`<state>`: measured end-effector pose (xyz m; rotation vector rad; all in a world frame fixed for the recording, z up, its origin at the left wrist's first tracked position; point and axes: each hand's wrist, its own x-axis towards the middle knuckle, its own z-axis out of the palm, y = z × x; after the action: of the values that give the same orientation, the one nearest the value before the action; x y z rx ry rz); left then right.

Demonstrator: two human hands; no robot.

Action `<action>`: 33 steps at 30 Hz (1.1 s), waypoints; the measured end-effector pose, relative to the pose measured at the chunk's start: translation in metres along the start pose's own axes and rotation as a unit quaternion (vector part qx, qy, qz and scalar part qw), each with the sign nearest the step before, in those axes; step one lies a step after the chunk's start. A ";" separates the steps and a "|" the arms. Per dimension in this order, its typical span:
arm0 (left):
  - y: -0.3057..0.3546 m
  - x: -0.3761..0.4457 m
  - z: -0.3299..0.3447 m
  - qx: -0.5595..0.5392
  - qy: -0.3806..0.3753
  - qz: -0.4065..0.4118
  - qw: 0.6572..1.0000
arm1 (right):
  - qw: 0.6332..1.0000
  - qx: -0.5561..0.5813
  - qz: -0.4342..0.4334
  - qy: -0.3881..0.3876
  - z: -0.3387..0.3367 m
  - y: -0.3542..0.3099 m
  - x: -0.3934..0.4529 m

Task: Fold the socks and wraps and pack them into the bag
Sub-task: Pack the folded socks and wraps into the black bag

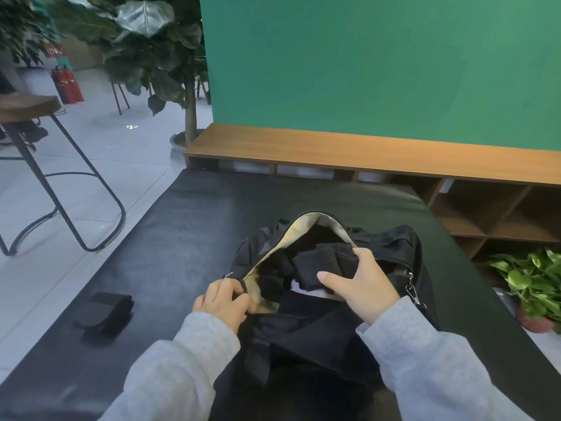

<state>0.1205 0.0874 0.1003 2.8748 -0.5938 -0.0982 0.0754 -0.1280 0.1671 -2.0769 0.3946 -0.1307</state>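
grey sleeves (pixel 182 360) fill the bottom of the frame, both of them mine, reaching up to the black bag (pixel 303 335) at lower centre. my left hand (pixel 226 302) pinches the near-left edge of the bag's mouth by the zipper, fingers curled on the fabric, pulling the pale lining (pixel 299 229) up and open. my right hand (pixel 358 287) grips a folded black wrap (pixel 324 262) with small perforations, thumb stretched along its near side, holding it right at the opening, partly inside. more dark fabric lies in the bag beneath it; i cannot tell what pieces. a metal clip (pixel 413 291) hangs at the bag's right edge.

another folded black wrap (pixel 104 314) lies on the black padded mat (pixel 182 223) at lower left, well apart from the bag and near the mat's left edge. the mat runs bare from the bag up to its far edge at mid-frame, where a wooden bench (pixel 334 150) stands against a green wall (pixel 379 62). left of the mat is tiled floor (pixel 127 141) with a stool (pixel 30 117) at upper left and a potted tree (pixel 188 110) behind. a leafy plant (pixel 534 284) sits off the mat's right edge.
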 end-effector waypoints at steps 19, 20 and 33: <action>-0.007 -0.013 0.002 -0.086 0.108 0.069 0.988 | 0.966 -0.211 0.025 -0.147 0.068 0.005 0.007; -0.009 -0.014 0.007 -0.137 0.113 0.059 0.982 | 0.963 -0.224 0.028 -0.150 0.067 0.007 0.007; -0.004 -0.017 0.010 -0.318 0.154 0.042 0.934 | 0.956 -0.247 -0.095 -0.123 0.071 0.003 0.005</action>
<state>0.1058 0.0958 0.0896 2.1733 -0.5038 0.1479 0.0973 -0.0726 0.1277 -2.5870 0.0719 0.1272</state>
